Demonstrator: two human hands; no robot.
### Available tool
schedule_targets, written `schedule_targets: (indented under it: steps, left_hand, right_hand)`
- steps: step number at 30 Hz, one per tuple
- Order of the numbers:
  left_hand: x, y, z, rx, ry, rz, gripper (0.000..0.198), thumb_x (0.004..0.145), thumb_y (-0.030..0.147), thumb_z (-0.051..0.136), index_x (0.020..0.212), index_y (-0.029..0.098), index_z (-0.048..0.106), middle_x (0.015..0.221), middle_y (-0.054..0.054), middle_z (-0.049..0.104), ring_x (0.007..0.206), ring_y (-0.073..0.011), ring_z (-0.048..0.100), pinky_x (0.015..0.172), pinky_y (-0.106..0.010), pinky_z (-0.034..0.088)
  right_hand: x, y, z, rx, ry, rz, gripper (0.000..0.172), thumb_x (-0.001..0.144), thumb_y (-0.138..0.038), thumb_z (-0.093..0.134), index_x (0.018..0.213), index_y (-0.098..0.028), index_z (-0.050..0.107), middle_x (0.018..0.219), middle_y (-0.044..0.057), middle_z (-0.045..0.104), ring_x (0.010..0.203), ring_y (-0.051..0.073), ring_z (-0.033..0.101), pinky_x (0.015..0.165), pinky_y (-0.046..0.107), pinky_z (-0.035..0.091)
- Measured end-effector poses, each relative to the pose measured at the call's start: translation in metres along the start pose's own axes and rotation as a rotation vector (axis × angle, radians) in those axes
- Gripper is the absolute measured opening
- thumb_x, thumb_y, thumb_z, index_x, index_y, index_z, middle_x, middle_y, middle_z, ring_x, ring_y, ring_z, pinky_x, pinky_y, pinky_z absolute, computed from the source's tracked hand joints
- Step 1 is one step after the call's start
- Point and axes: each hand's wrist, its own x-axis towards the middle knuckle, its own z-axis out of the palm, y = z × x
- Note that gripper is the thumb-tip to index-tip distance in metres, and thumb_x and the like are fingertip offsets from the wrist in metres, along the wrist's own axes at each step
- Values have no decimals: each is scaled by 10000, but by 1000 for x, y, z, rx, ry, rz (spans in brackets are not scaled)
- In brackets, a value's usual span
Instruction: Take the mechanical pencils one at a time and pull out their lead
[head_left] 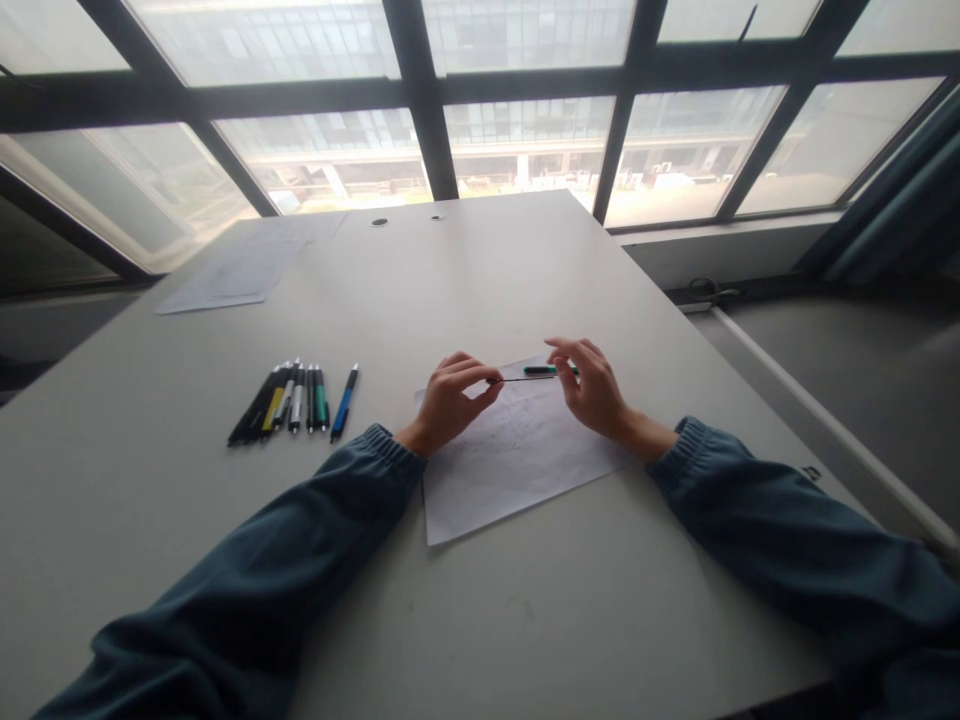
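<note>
A green pen [541, 371] is held level between both hands above a white sheet of paper [517, 462] on the grey table [375, 300]. My right hand [592, 385] grips the pen's green barrel with curled fingers. My left hand [450, 400] pinches a thin dark part that sticks out of the pen toward the left, apparently its refill. Faint pencil lines show on the sheet. Both arms wear dark blue sleeves.
A row of several pens [292, 402] lies on the table left of my left hand. Another sheet of paper [240, 270] lies at the far left corner. Two round holes [379, 221] sit near the far edge. Windows stand behind the table.
</note>
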Motion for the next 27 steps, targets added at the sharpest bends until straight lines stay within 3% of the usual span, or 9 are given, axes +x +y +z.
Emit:
schedule_targets:
  steps: [4, 9, 14, 17, 21, 27]
  left_hand:
    - [1, 1, 0, -4, 22, -13, 70, 897, 222, 691, 845, 201, 732, 794, -22, 742, 767, -159, 618, 764, -312, 516]
    - [2, 2, -1, 29, 70, -39, 55, 896, 193, 683, 857, 196, 722, 793, -20, 726, 777, -157, 619, 752, -300, 511]
    - [1, 0, -2, 55, 112, -53, 53, 896, 206, 689, 853, 193, 717, 776, -19, 710, 780, -162, 621, 762, -308, 514]
    - [1, 1, -2, 50, 112, -56, 58, 900, 211, 686, 852, 194, 715, 776, -19, 708, 777, -161, 621, 764, -309, 517]
    - [1, 2, -2, 50, 122, -77, 65, 902, 222, 682, 851, 195, 712, 780, -21, 705, 782, -163, 624, 768, -312, 518]
    - [1, 1, -3, 86, 195, -144, 79, 902, 236, 676, 841, 194, 703, 760, -17, 679, 761, -160, 607, 743, -305, 504]
  right_hand:
    - [1, 9, 2, -70, 102, 163, 335, 1000, -159, 387, 1257, -202, 599, 990, 77, 700, 970, 256, 606, 900, 414, 451]
    - [-2, 14, 4, -250, -53, 279, 413, 940, -75, 398, 1277, -168, 619, 1104, 121, 698, 1052, 293, 578, 880, 434, 413]
    - [-3, 12, 5, -337, -238, 242, 177, 934, -191, 587, 1049, -202, 721, 1103, 109, 697, 1091, 310, 549, 905, 460, 368]
    - [-3, 11, 4, -331, -281, 239, 93, 927, -213, 638, 967, -212, 722, 1049, 87, 704, 1068, 295, 556, 906, 452, 352]
    - [-2, 10, 4, -320, -242, 249, 67, 929, -185, 627, 924, -213, 687, 1015, 82, 708, 1032, 280, 563, 879, 427, 343]
    - [0, 8, 3, -300, -67, 320, 81, 942, -167, 563, 972, -217, 618, 1010, 83, 708, 1019, 282, 568, 876, 412, 338]
